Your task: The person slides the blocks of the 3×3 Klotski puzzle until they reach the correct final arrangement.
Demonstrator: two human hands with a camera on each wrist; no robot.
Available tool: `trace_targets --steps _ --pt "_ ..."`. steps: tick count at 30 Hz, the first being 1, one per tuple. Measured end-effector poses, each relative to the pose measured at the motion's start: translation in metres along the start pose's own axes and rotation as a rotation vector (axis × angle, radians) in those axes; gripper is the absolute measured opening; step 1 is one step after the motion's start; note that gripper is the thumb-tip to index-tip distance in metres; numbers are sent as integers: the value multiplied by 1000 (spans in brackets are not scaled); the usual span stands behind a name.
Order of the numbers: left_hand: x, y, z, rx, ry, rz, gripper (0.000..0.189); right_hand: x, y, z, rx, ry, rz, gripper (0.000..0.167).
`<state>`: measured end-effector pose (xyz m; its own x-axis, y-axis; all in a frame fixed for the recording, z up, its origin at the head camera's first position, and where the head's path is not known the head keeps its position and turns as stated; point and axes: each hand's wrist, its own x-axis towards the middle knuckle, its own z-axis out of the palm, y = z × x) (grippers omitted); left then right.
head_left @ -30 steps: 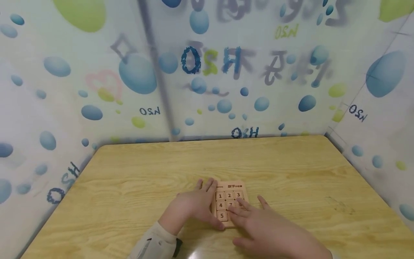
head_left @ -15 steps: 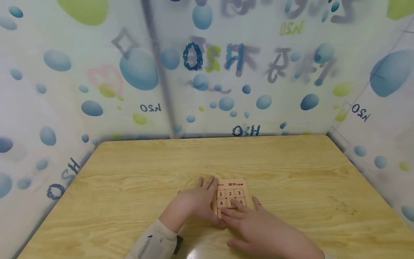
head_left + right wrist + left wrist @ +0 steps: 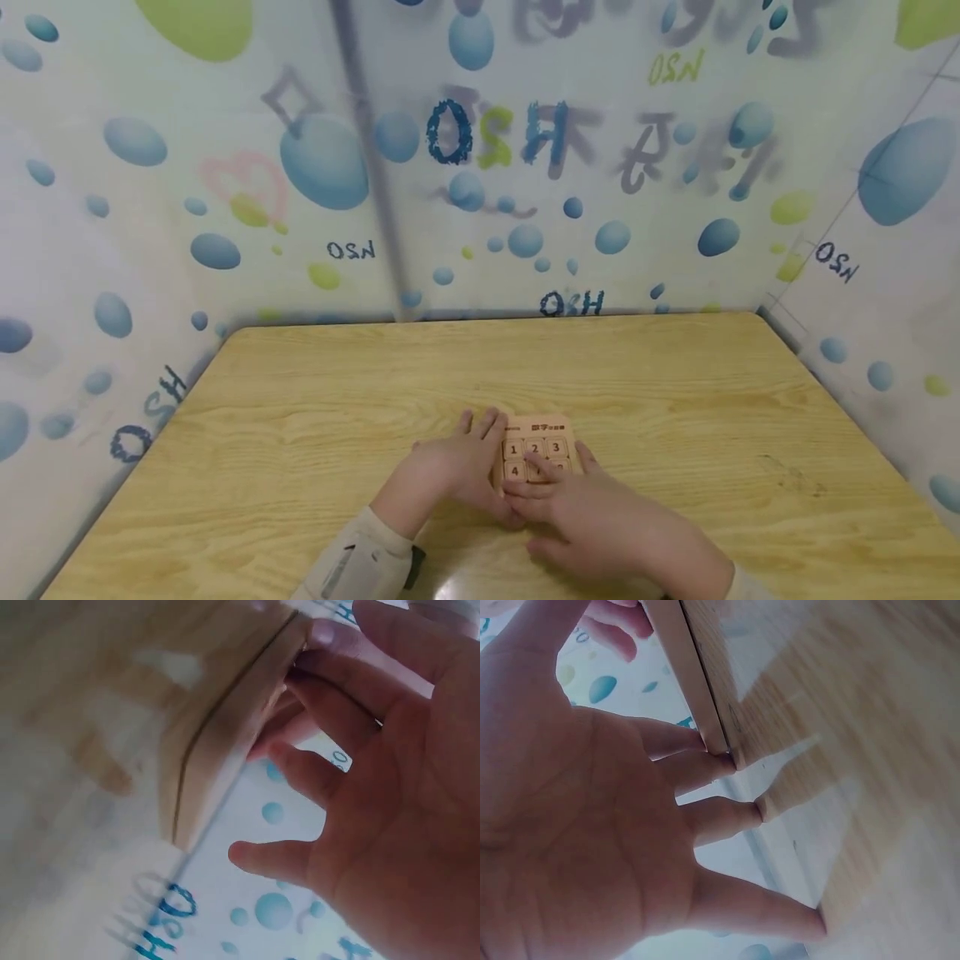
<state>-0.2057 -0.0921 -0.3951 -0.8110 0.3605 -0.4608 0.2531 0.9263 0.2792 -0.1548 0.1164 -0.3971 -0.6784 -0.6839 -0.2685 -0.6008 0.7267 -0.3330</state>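
A light wooden number sliding puzzle [image 3: 557, 425] lies flat on the table, its top rows of tiles showing 1, 2, 3 and 4. My left hand [image 3: 459, 475] braces its left side, fingers spread and thumb toward the near corner. In the left wrist view, straight fingertips [image 3: 718, 763] meet the board's edge [image 3: 684, 671] and the tabletop. My right hand [image 3: 600, 517] lies over the lower right part, fingertips on the lower tiles, which it hides. From the right wrist, the puzzle's side [image 3: 225, 742] shows beyond loosely extended fingers [image 3: 270, 859].
The wood-grain table [image 3: 337, 392] stretches out around the puzzle. A pale wall [image 3: 480, 250] with blue and green bubble prints rises behind its far edge, and similar walls flank both sides.
My right hand has slid left across the lower tiles, covering the 5 tile that showed before. My left hand stays at the puzzle's left side.
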Motion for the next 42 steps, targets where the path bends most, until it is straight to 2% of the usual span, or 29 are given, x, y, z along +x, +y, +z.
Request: trace_targets --steps 5,9,13,17,20,24,26,29,32,36,39,42 --pt "1 2 0 7 12 3 139 -8 6 -7 -38 40 50 45" --pt "2 1 0 16 -2 -10 139 -4 7 -9 -20 65 48 50" --pt "2 0 0 10 -10 -19 140 6 1 -6 -24 50 23 54" --pt "2 1 1 10 0 -7 140 -2 -2 -3 21 0 4 47" --pt "2 1 3 10 3 -8 140 -10 -1 -2 60 -9 55 52" --pt "3 2 3 3 1 -10 139 -11 -2 1 44 43 158 60" --pt "3 2 3 3 2 -11 139 -6 -3 5 42 59 152 59" --pt "4 2 3 11 -6 -19 139 1 -6 11 54 56 98 57" --pt "3 3 3 10 -11 -24 139 -1 -6 14 22 52 96 53" --pt "2 3 3 -7 -5 -13 138 -12 -6 13 -81 -20 179 50" --pt "1 2 2 -11 -1 -9 139 -13 -9 15 -141 -59 217 52" --pt "0 0 1 -8 -3 -15 139 -7 -13 15 -190 -1 237 55"
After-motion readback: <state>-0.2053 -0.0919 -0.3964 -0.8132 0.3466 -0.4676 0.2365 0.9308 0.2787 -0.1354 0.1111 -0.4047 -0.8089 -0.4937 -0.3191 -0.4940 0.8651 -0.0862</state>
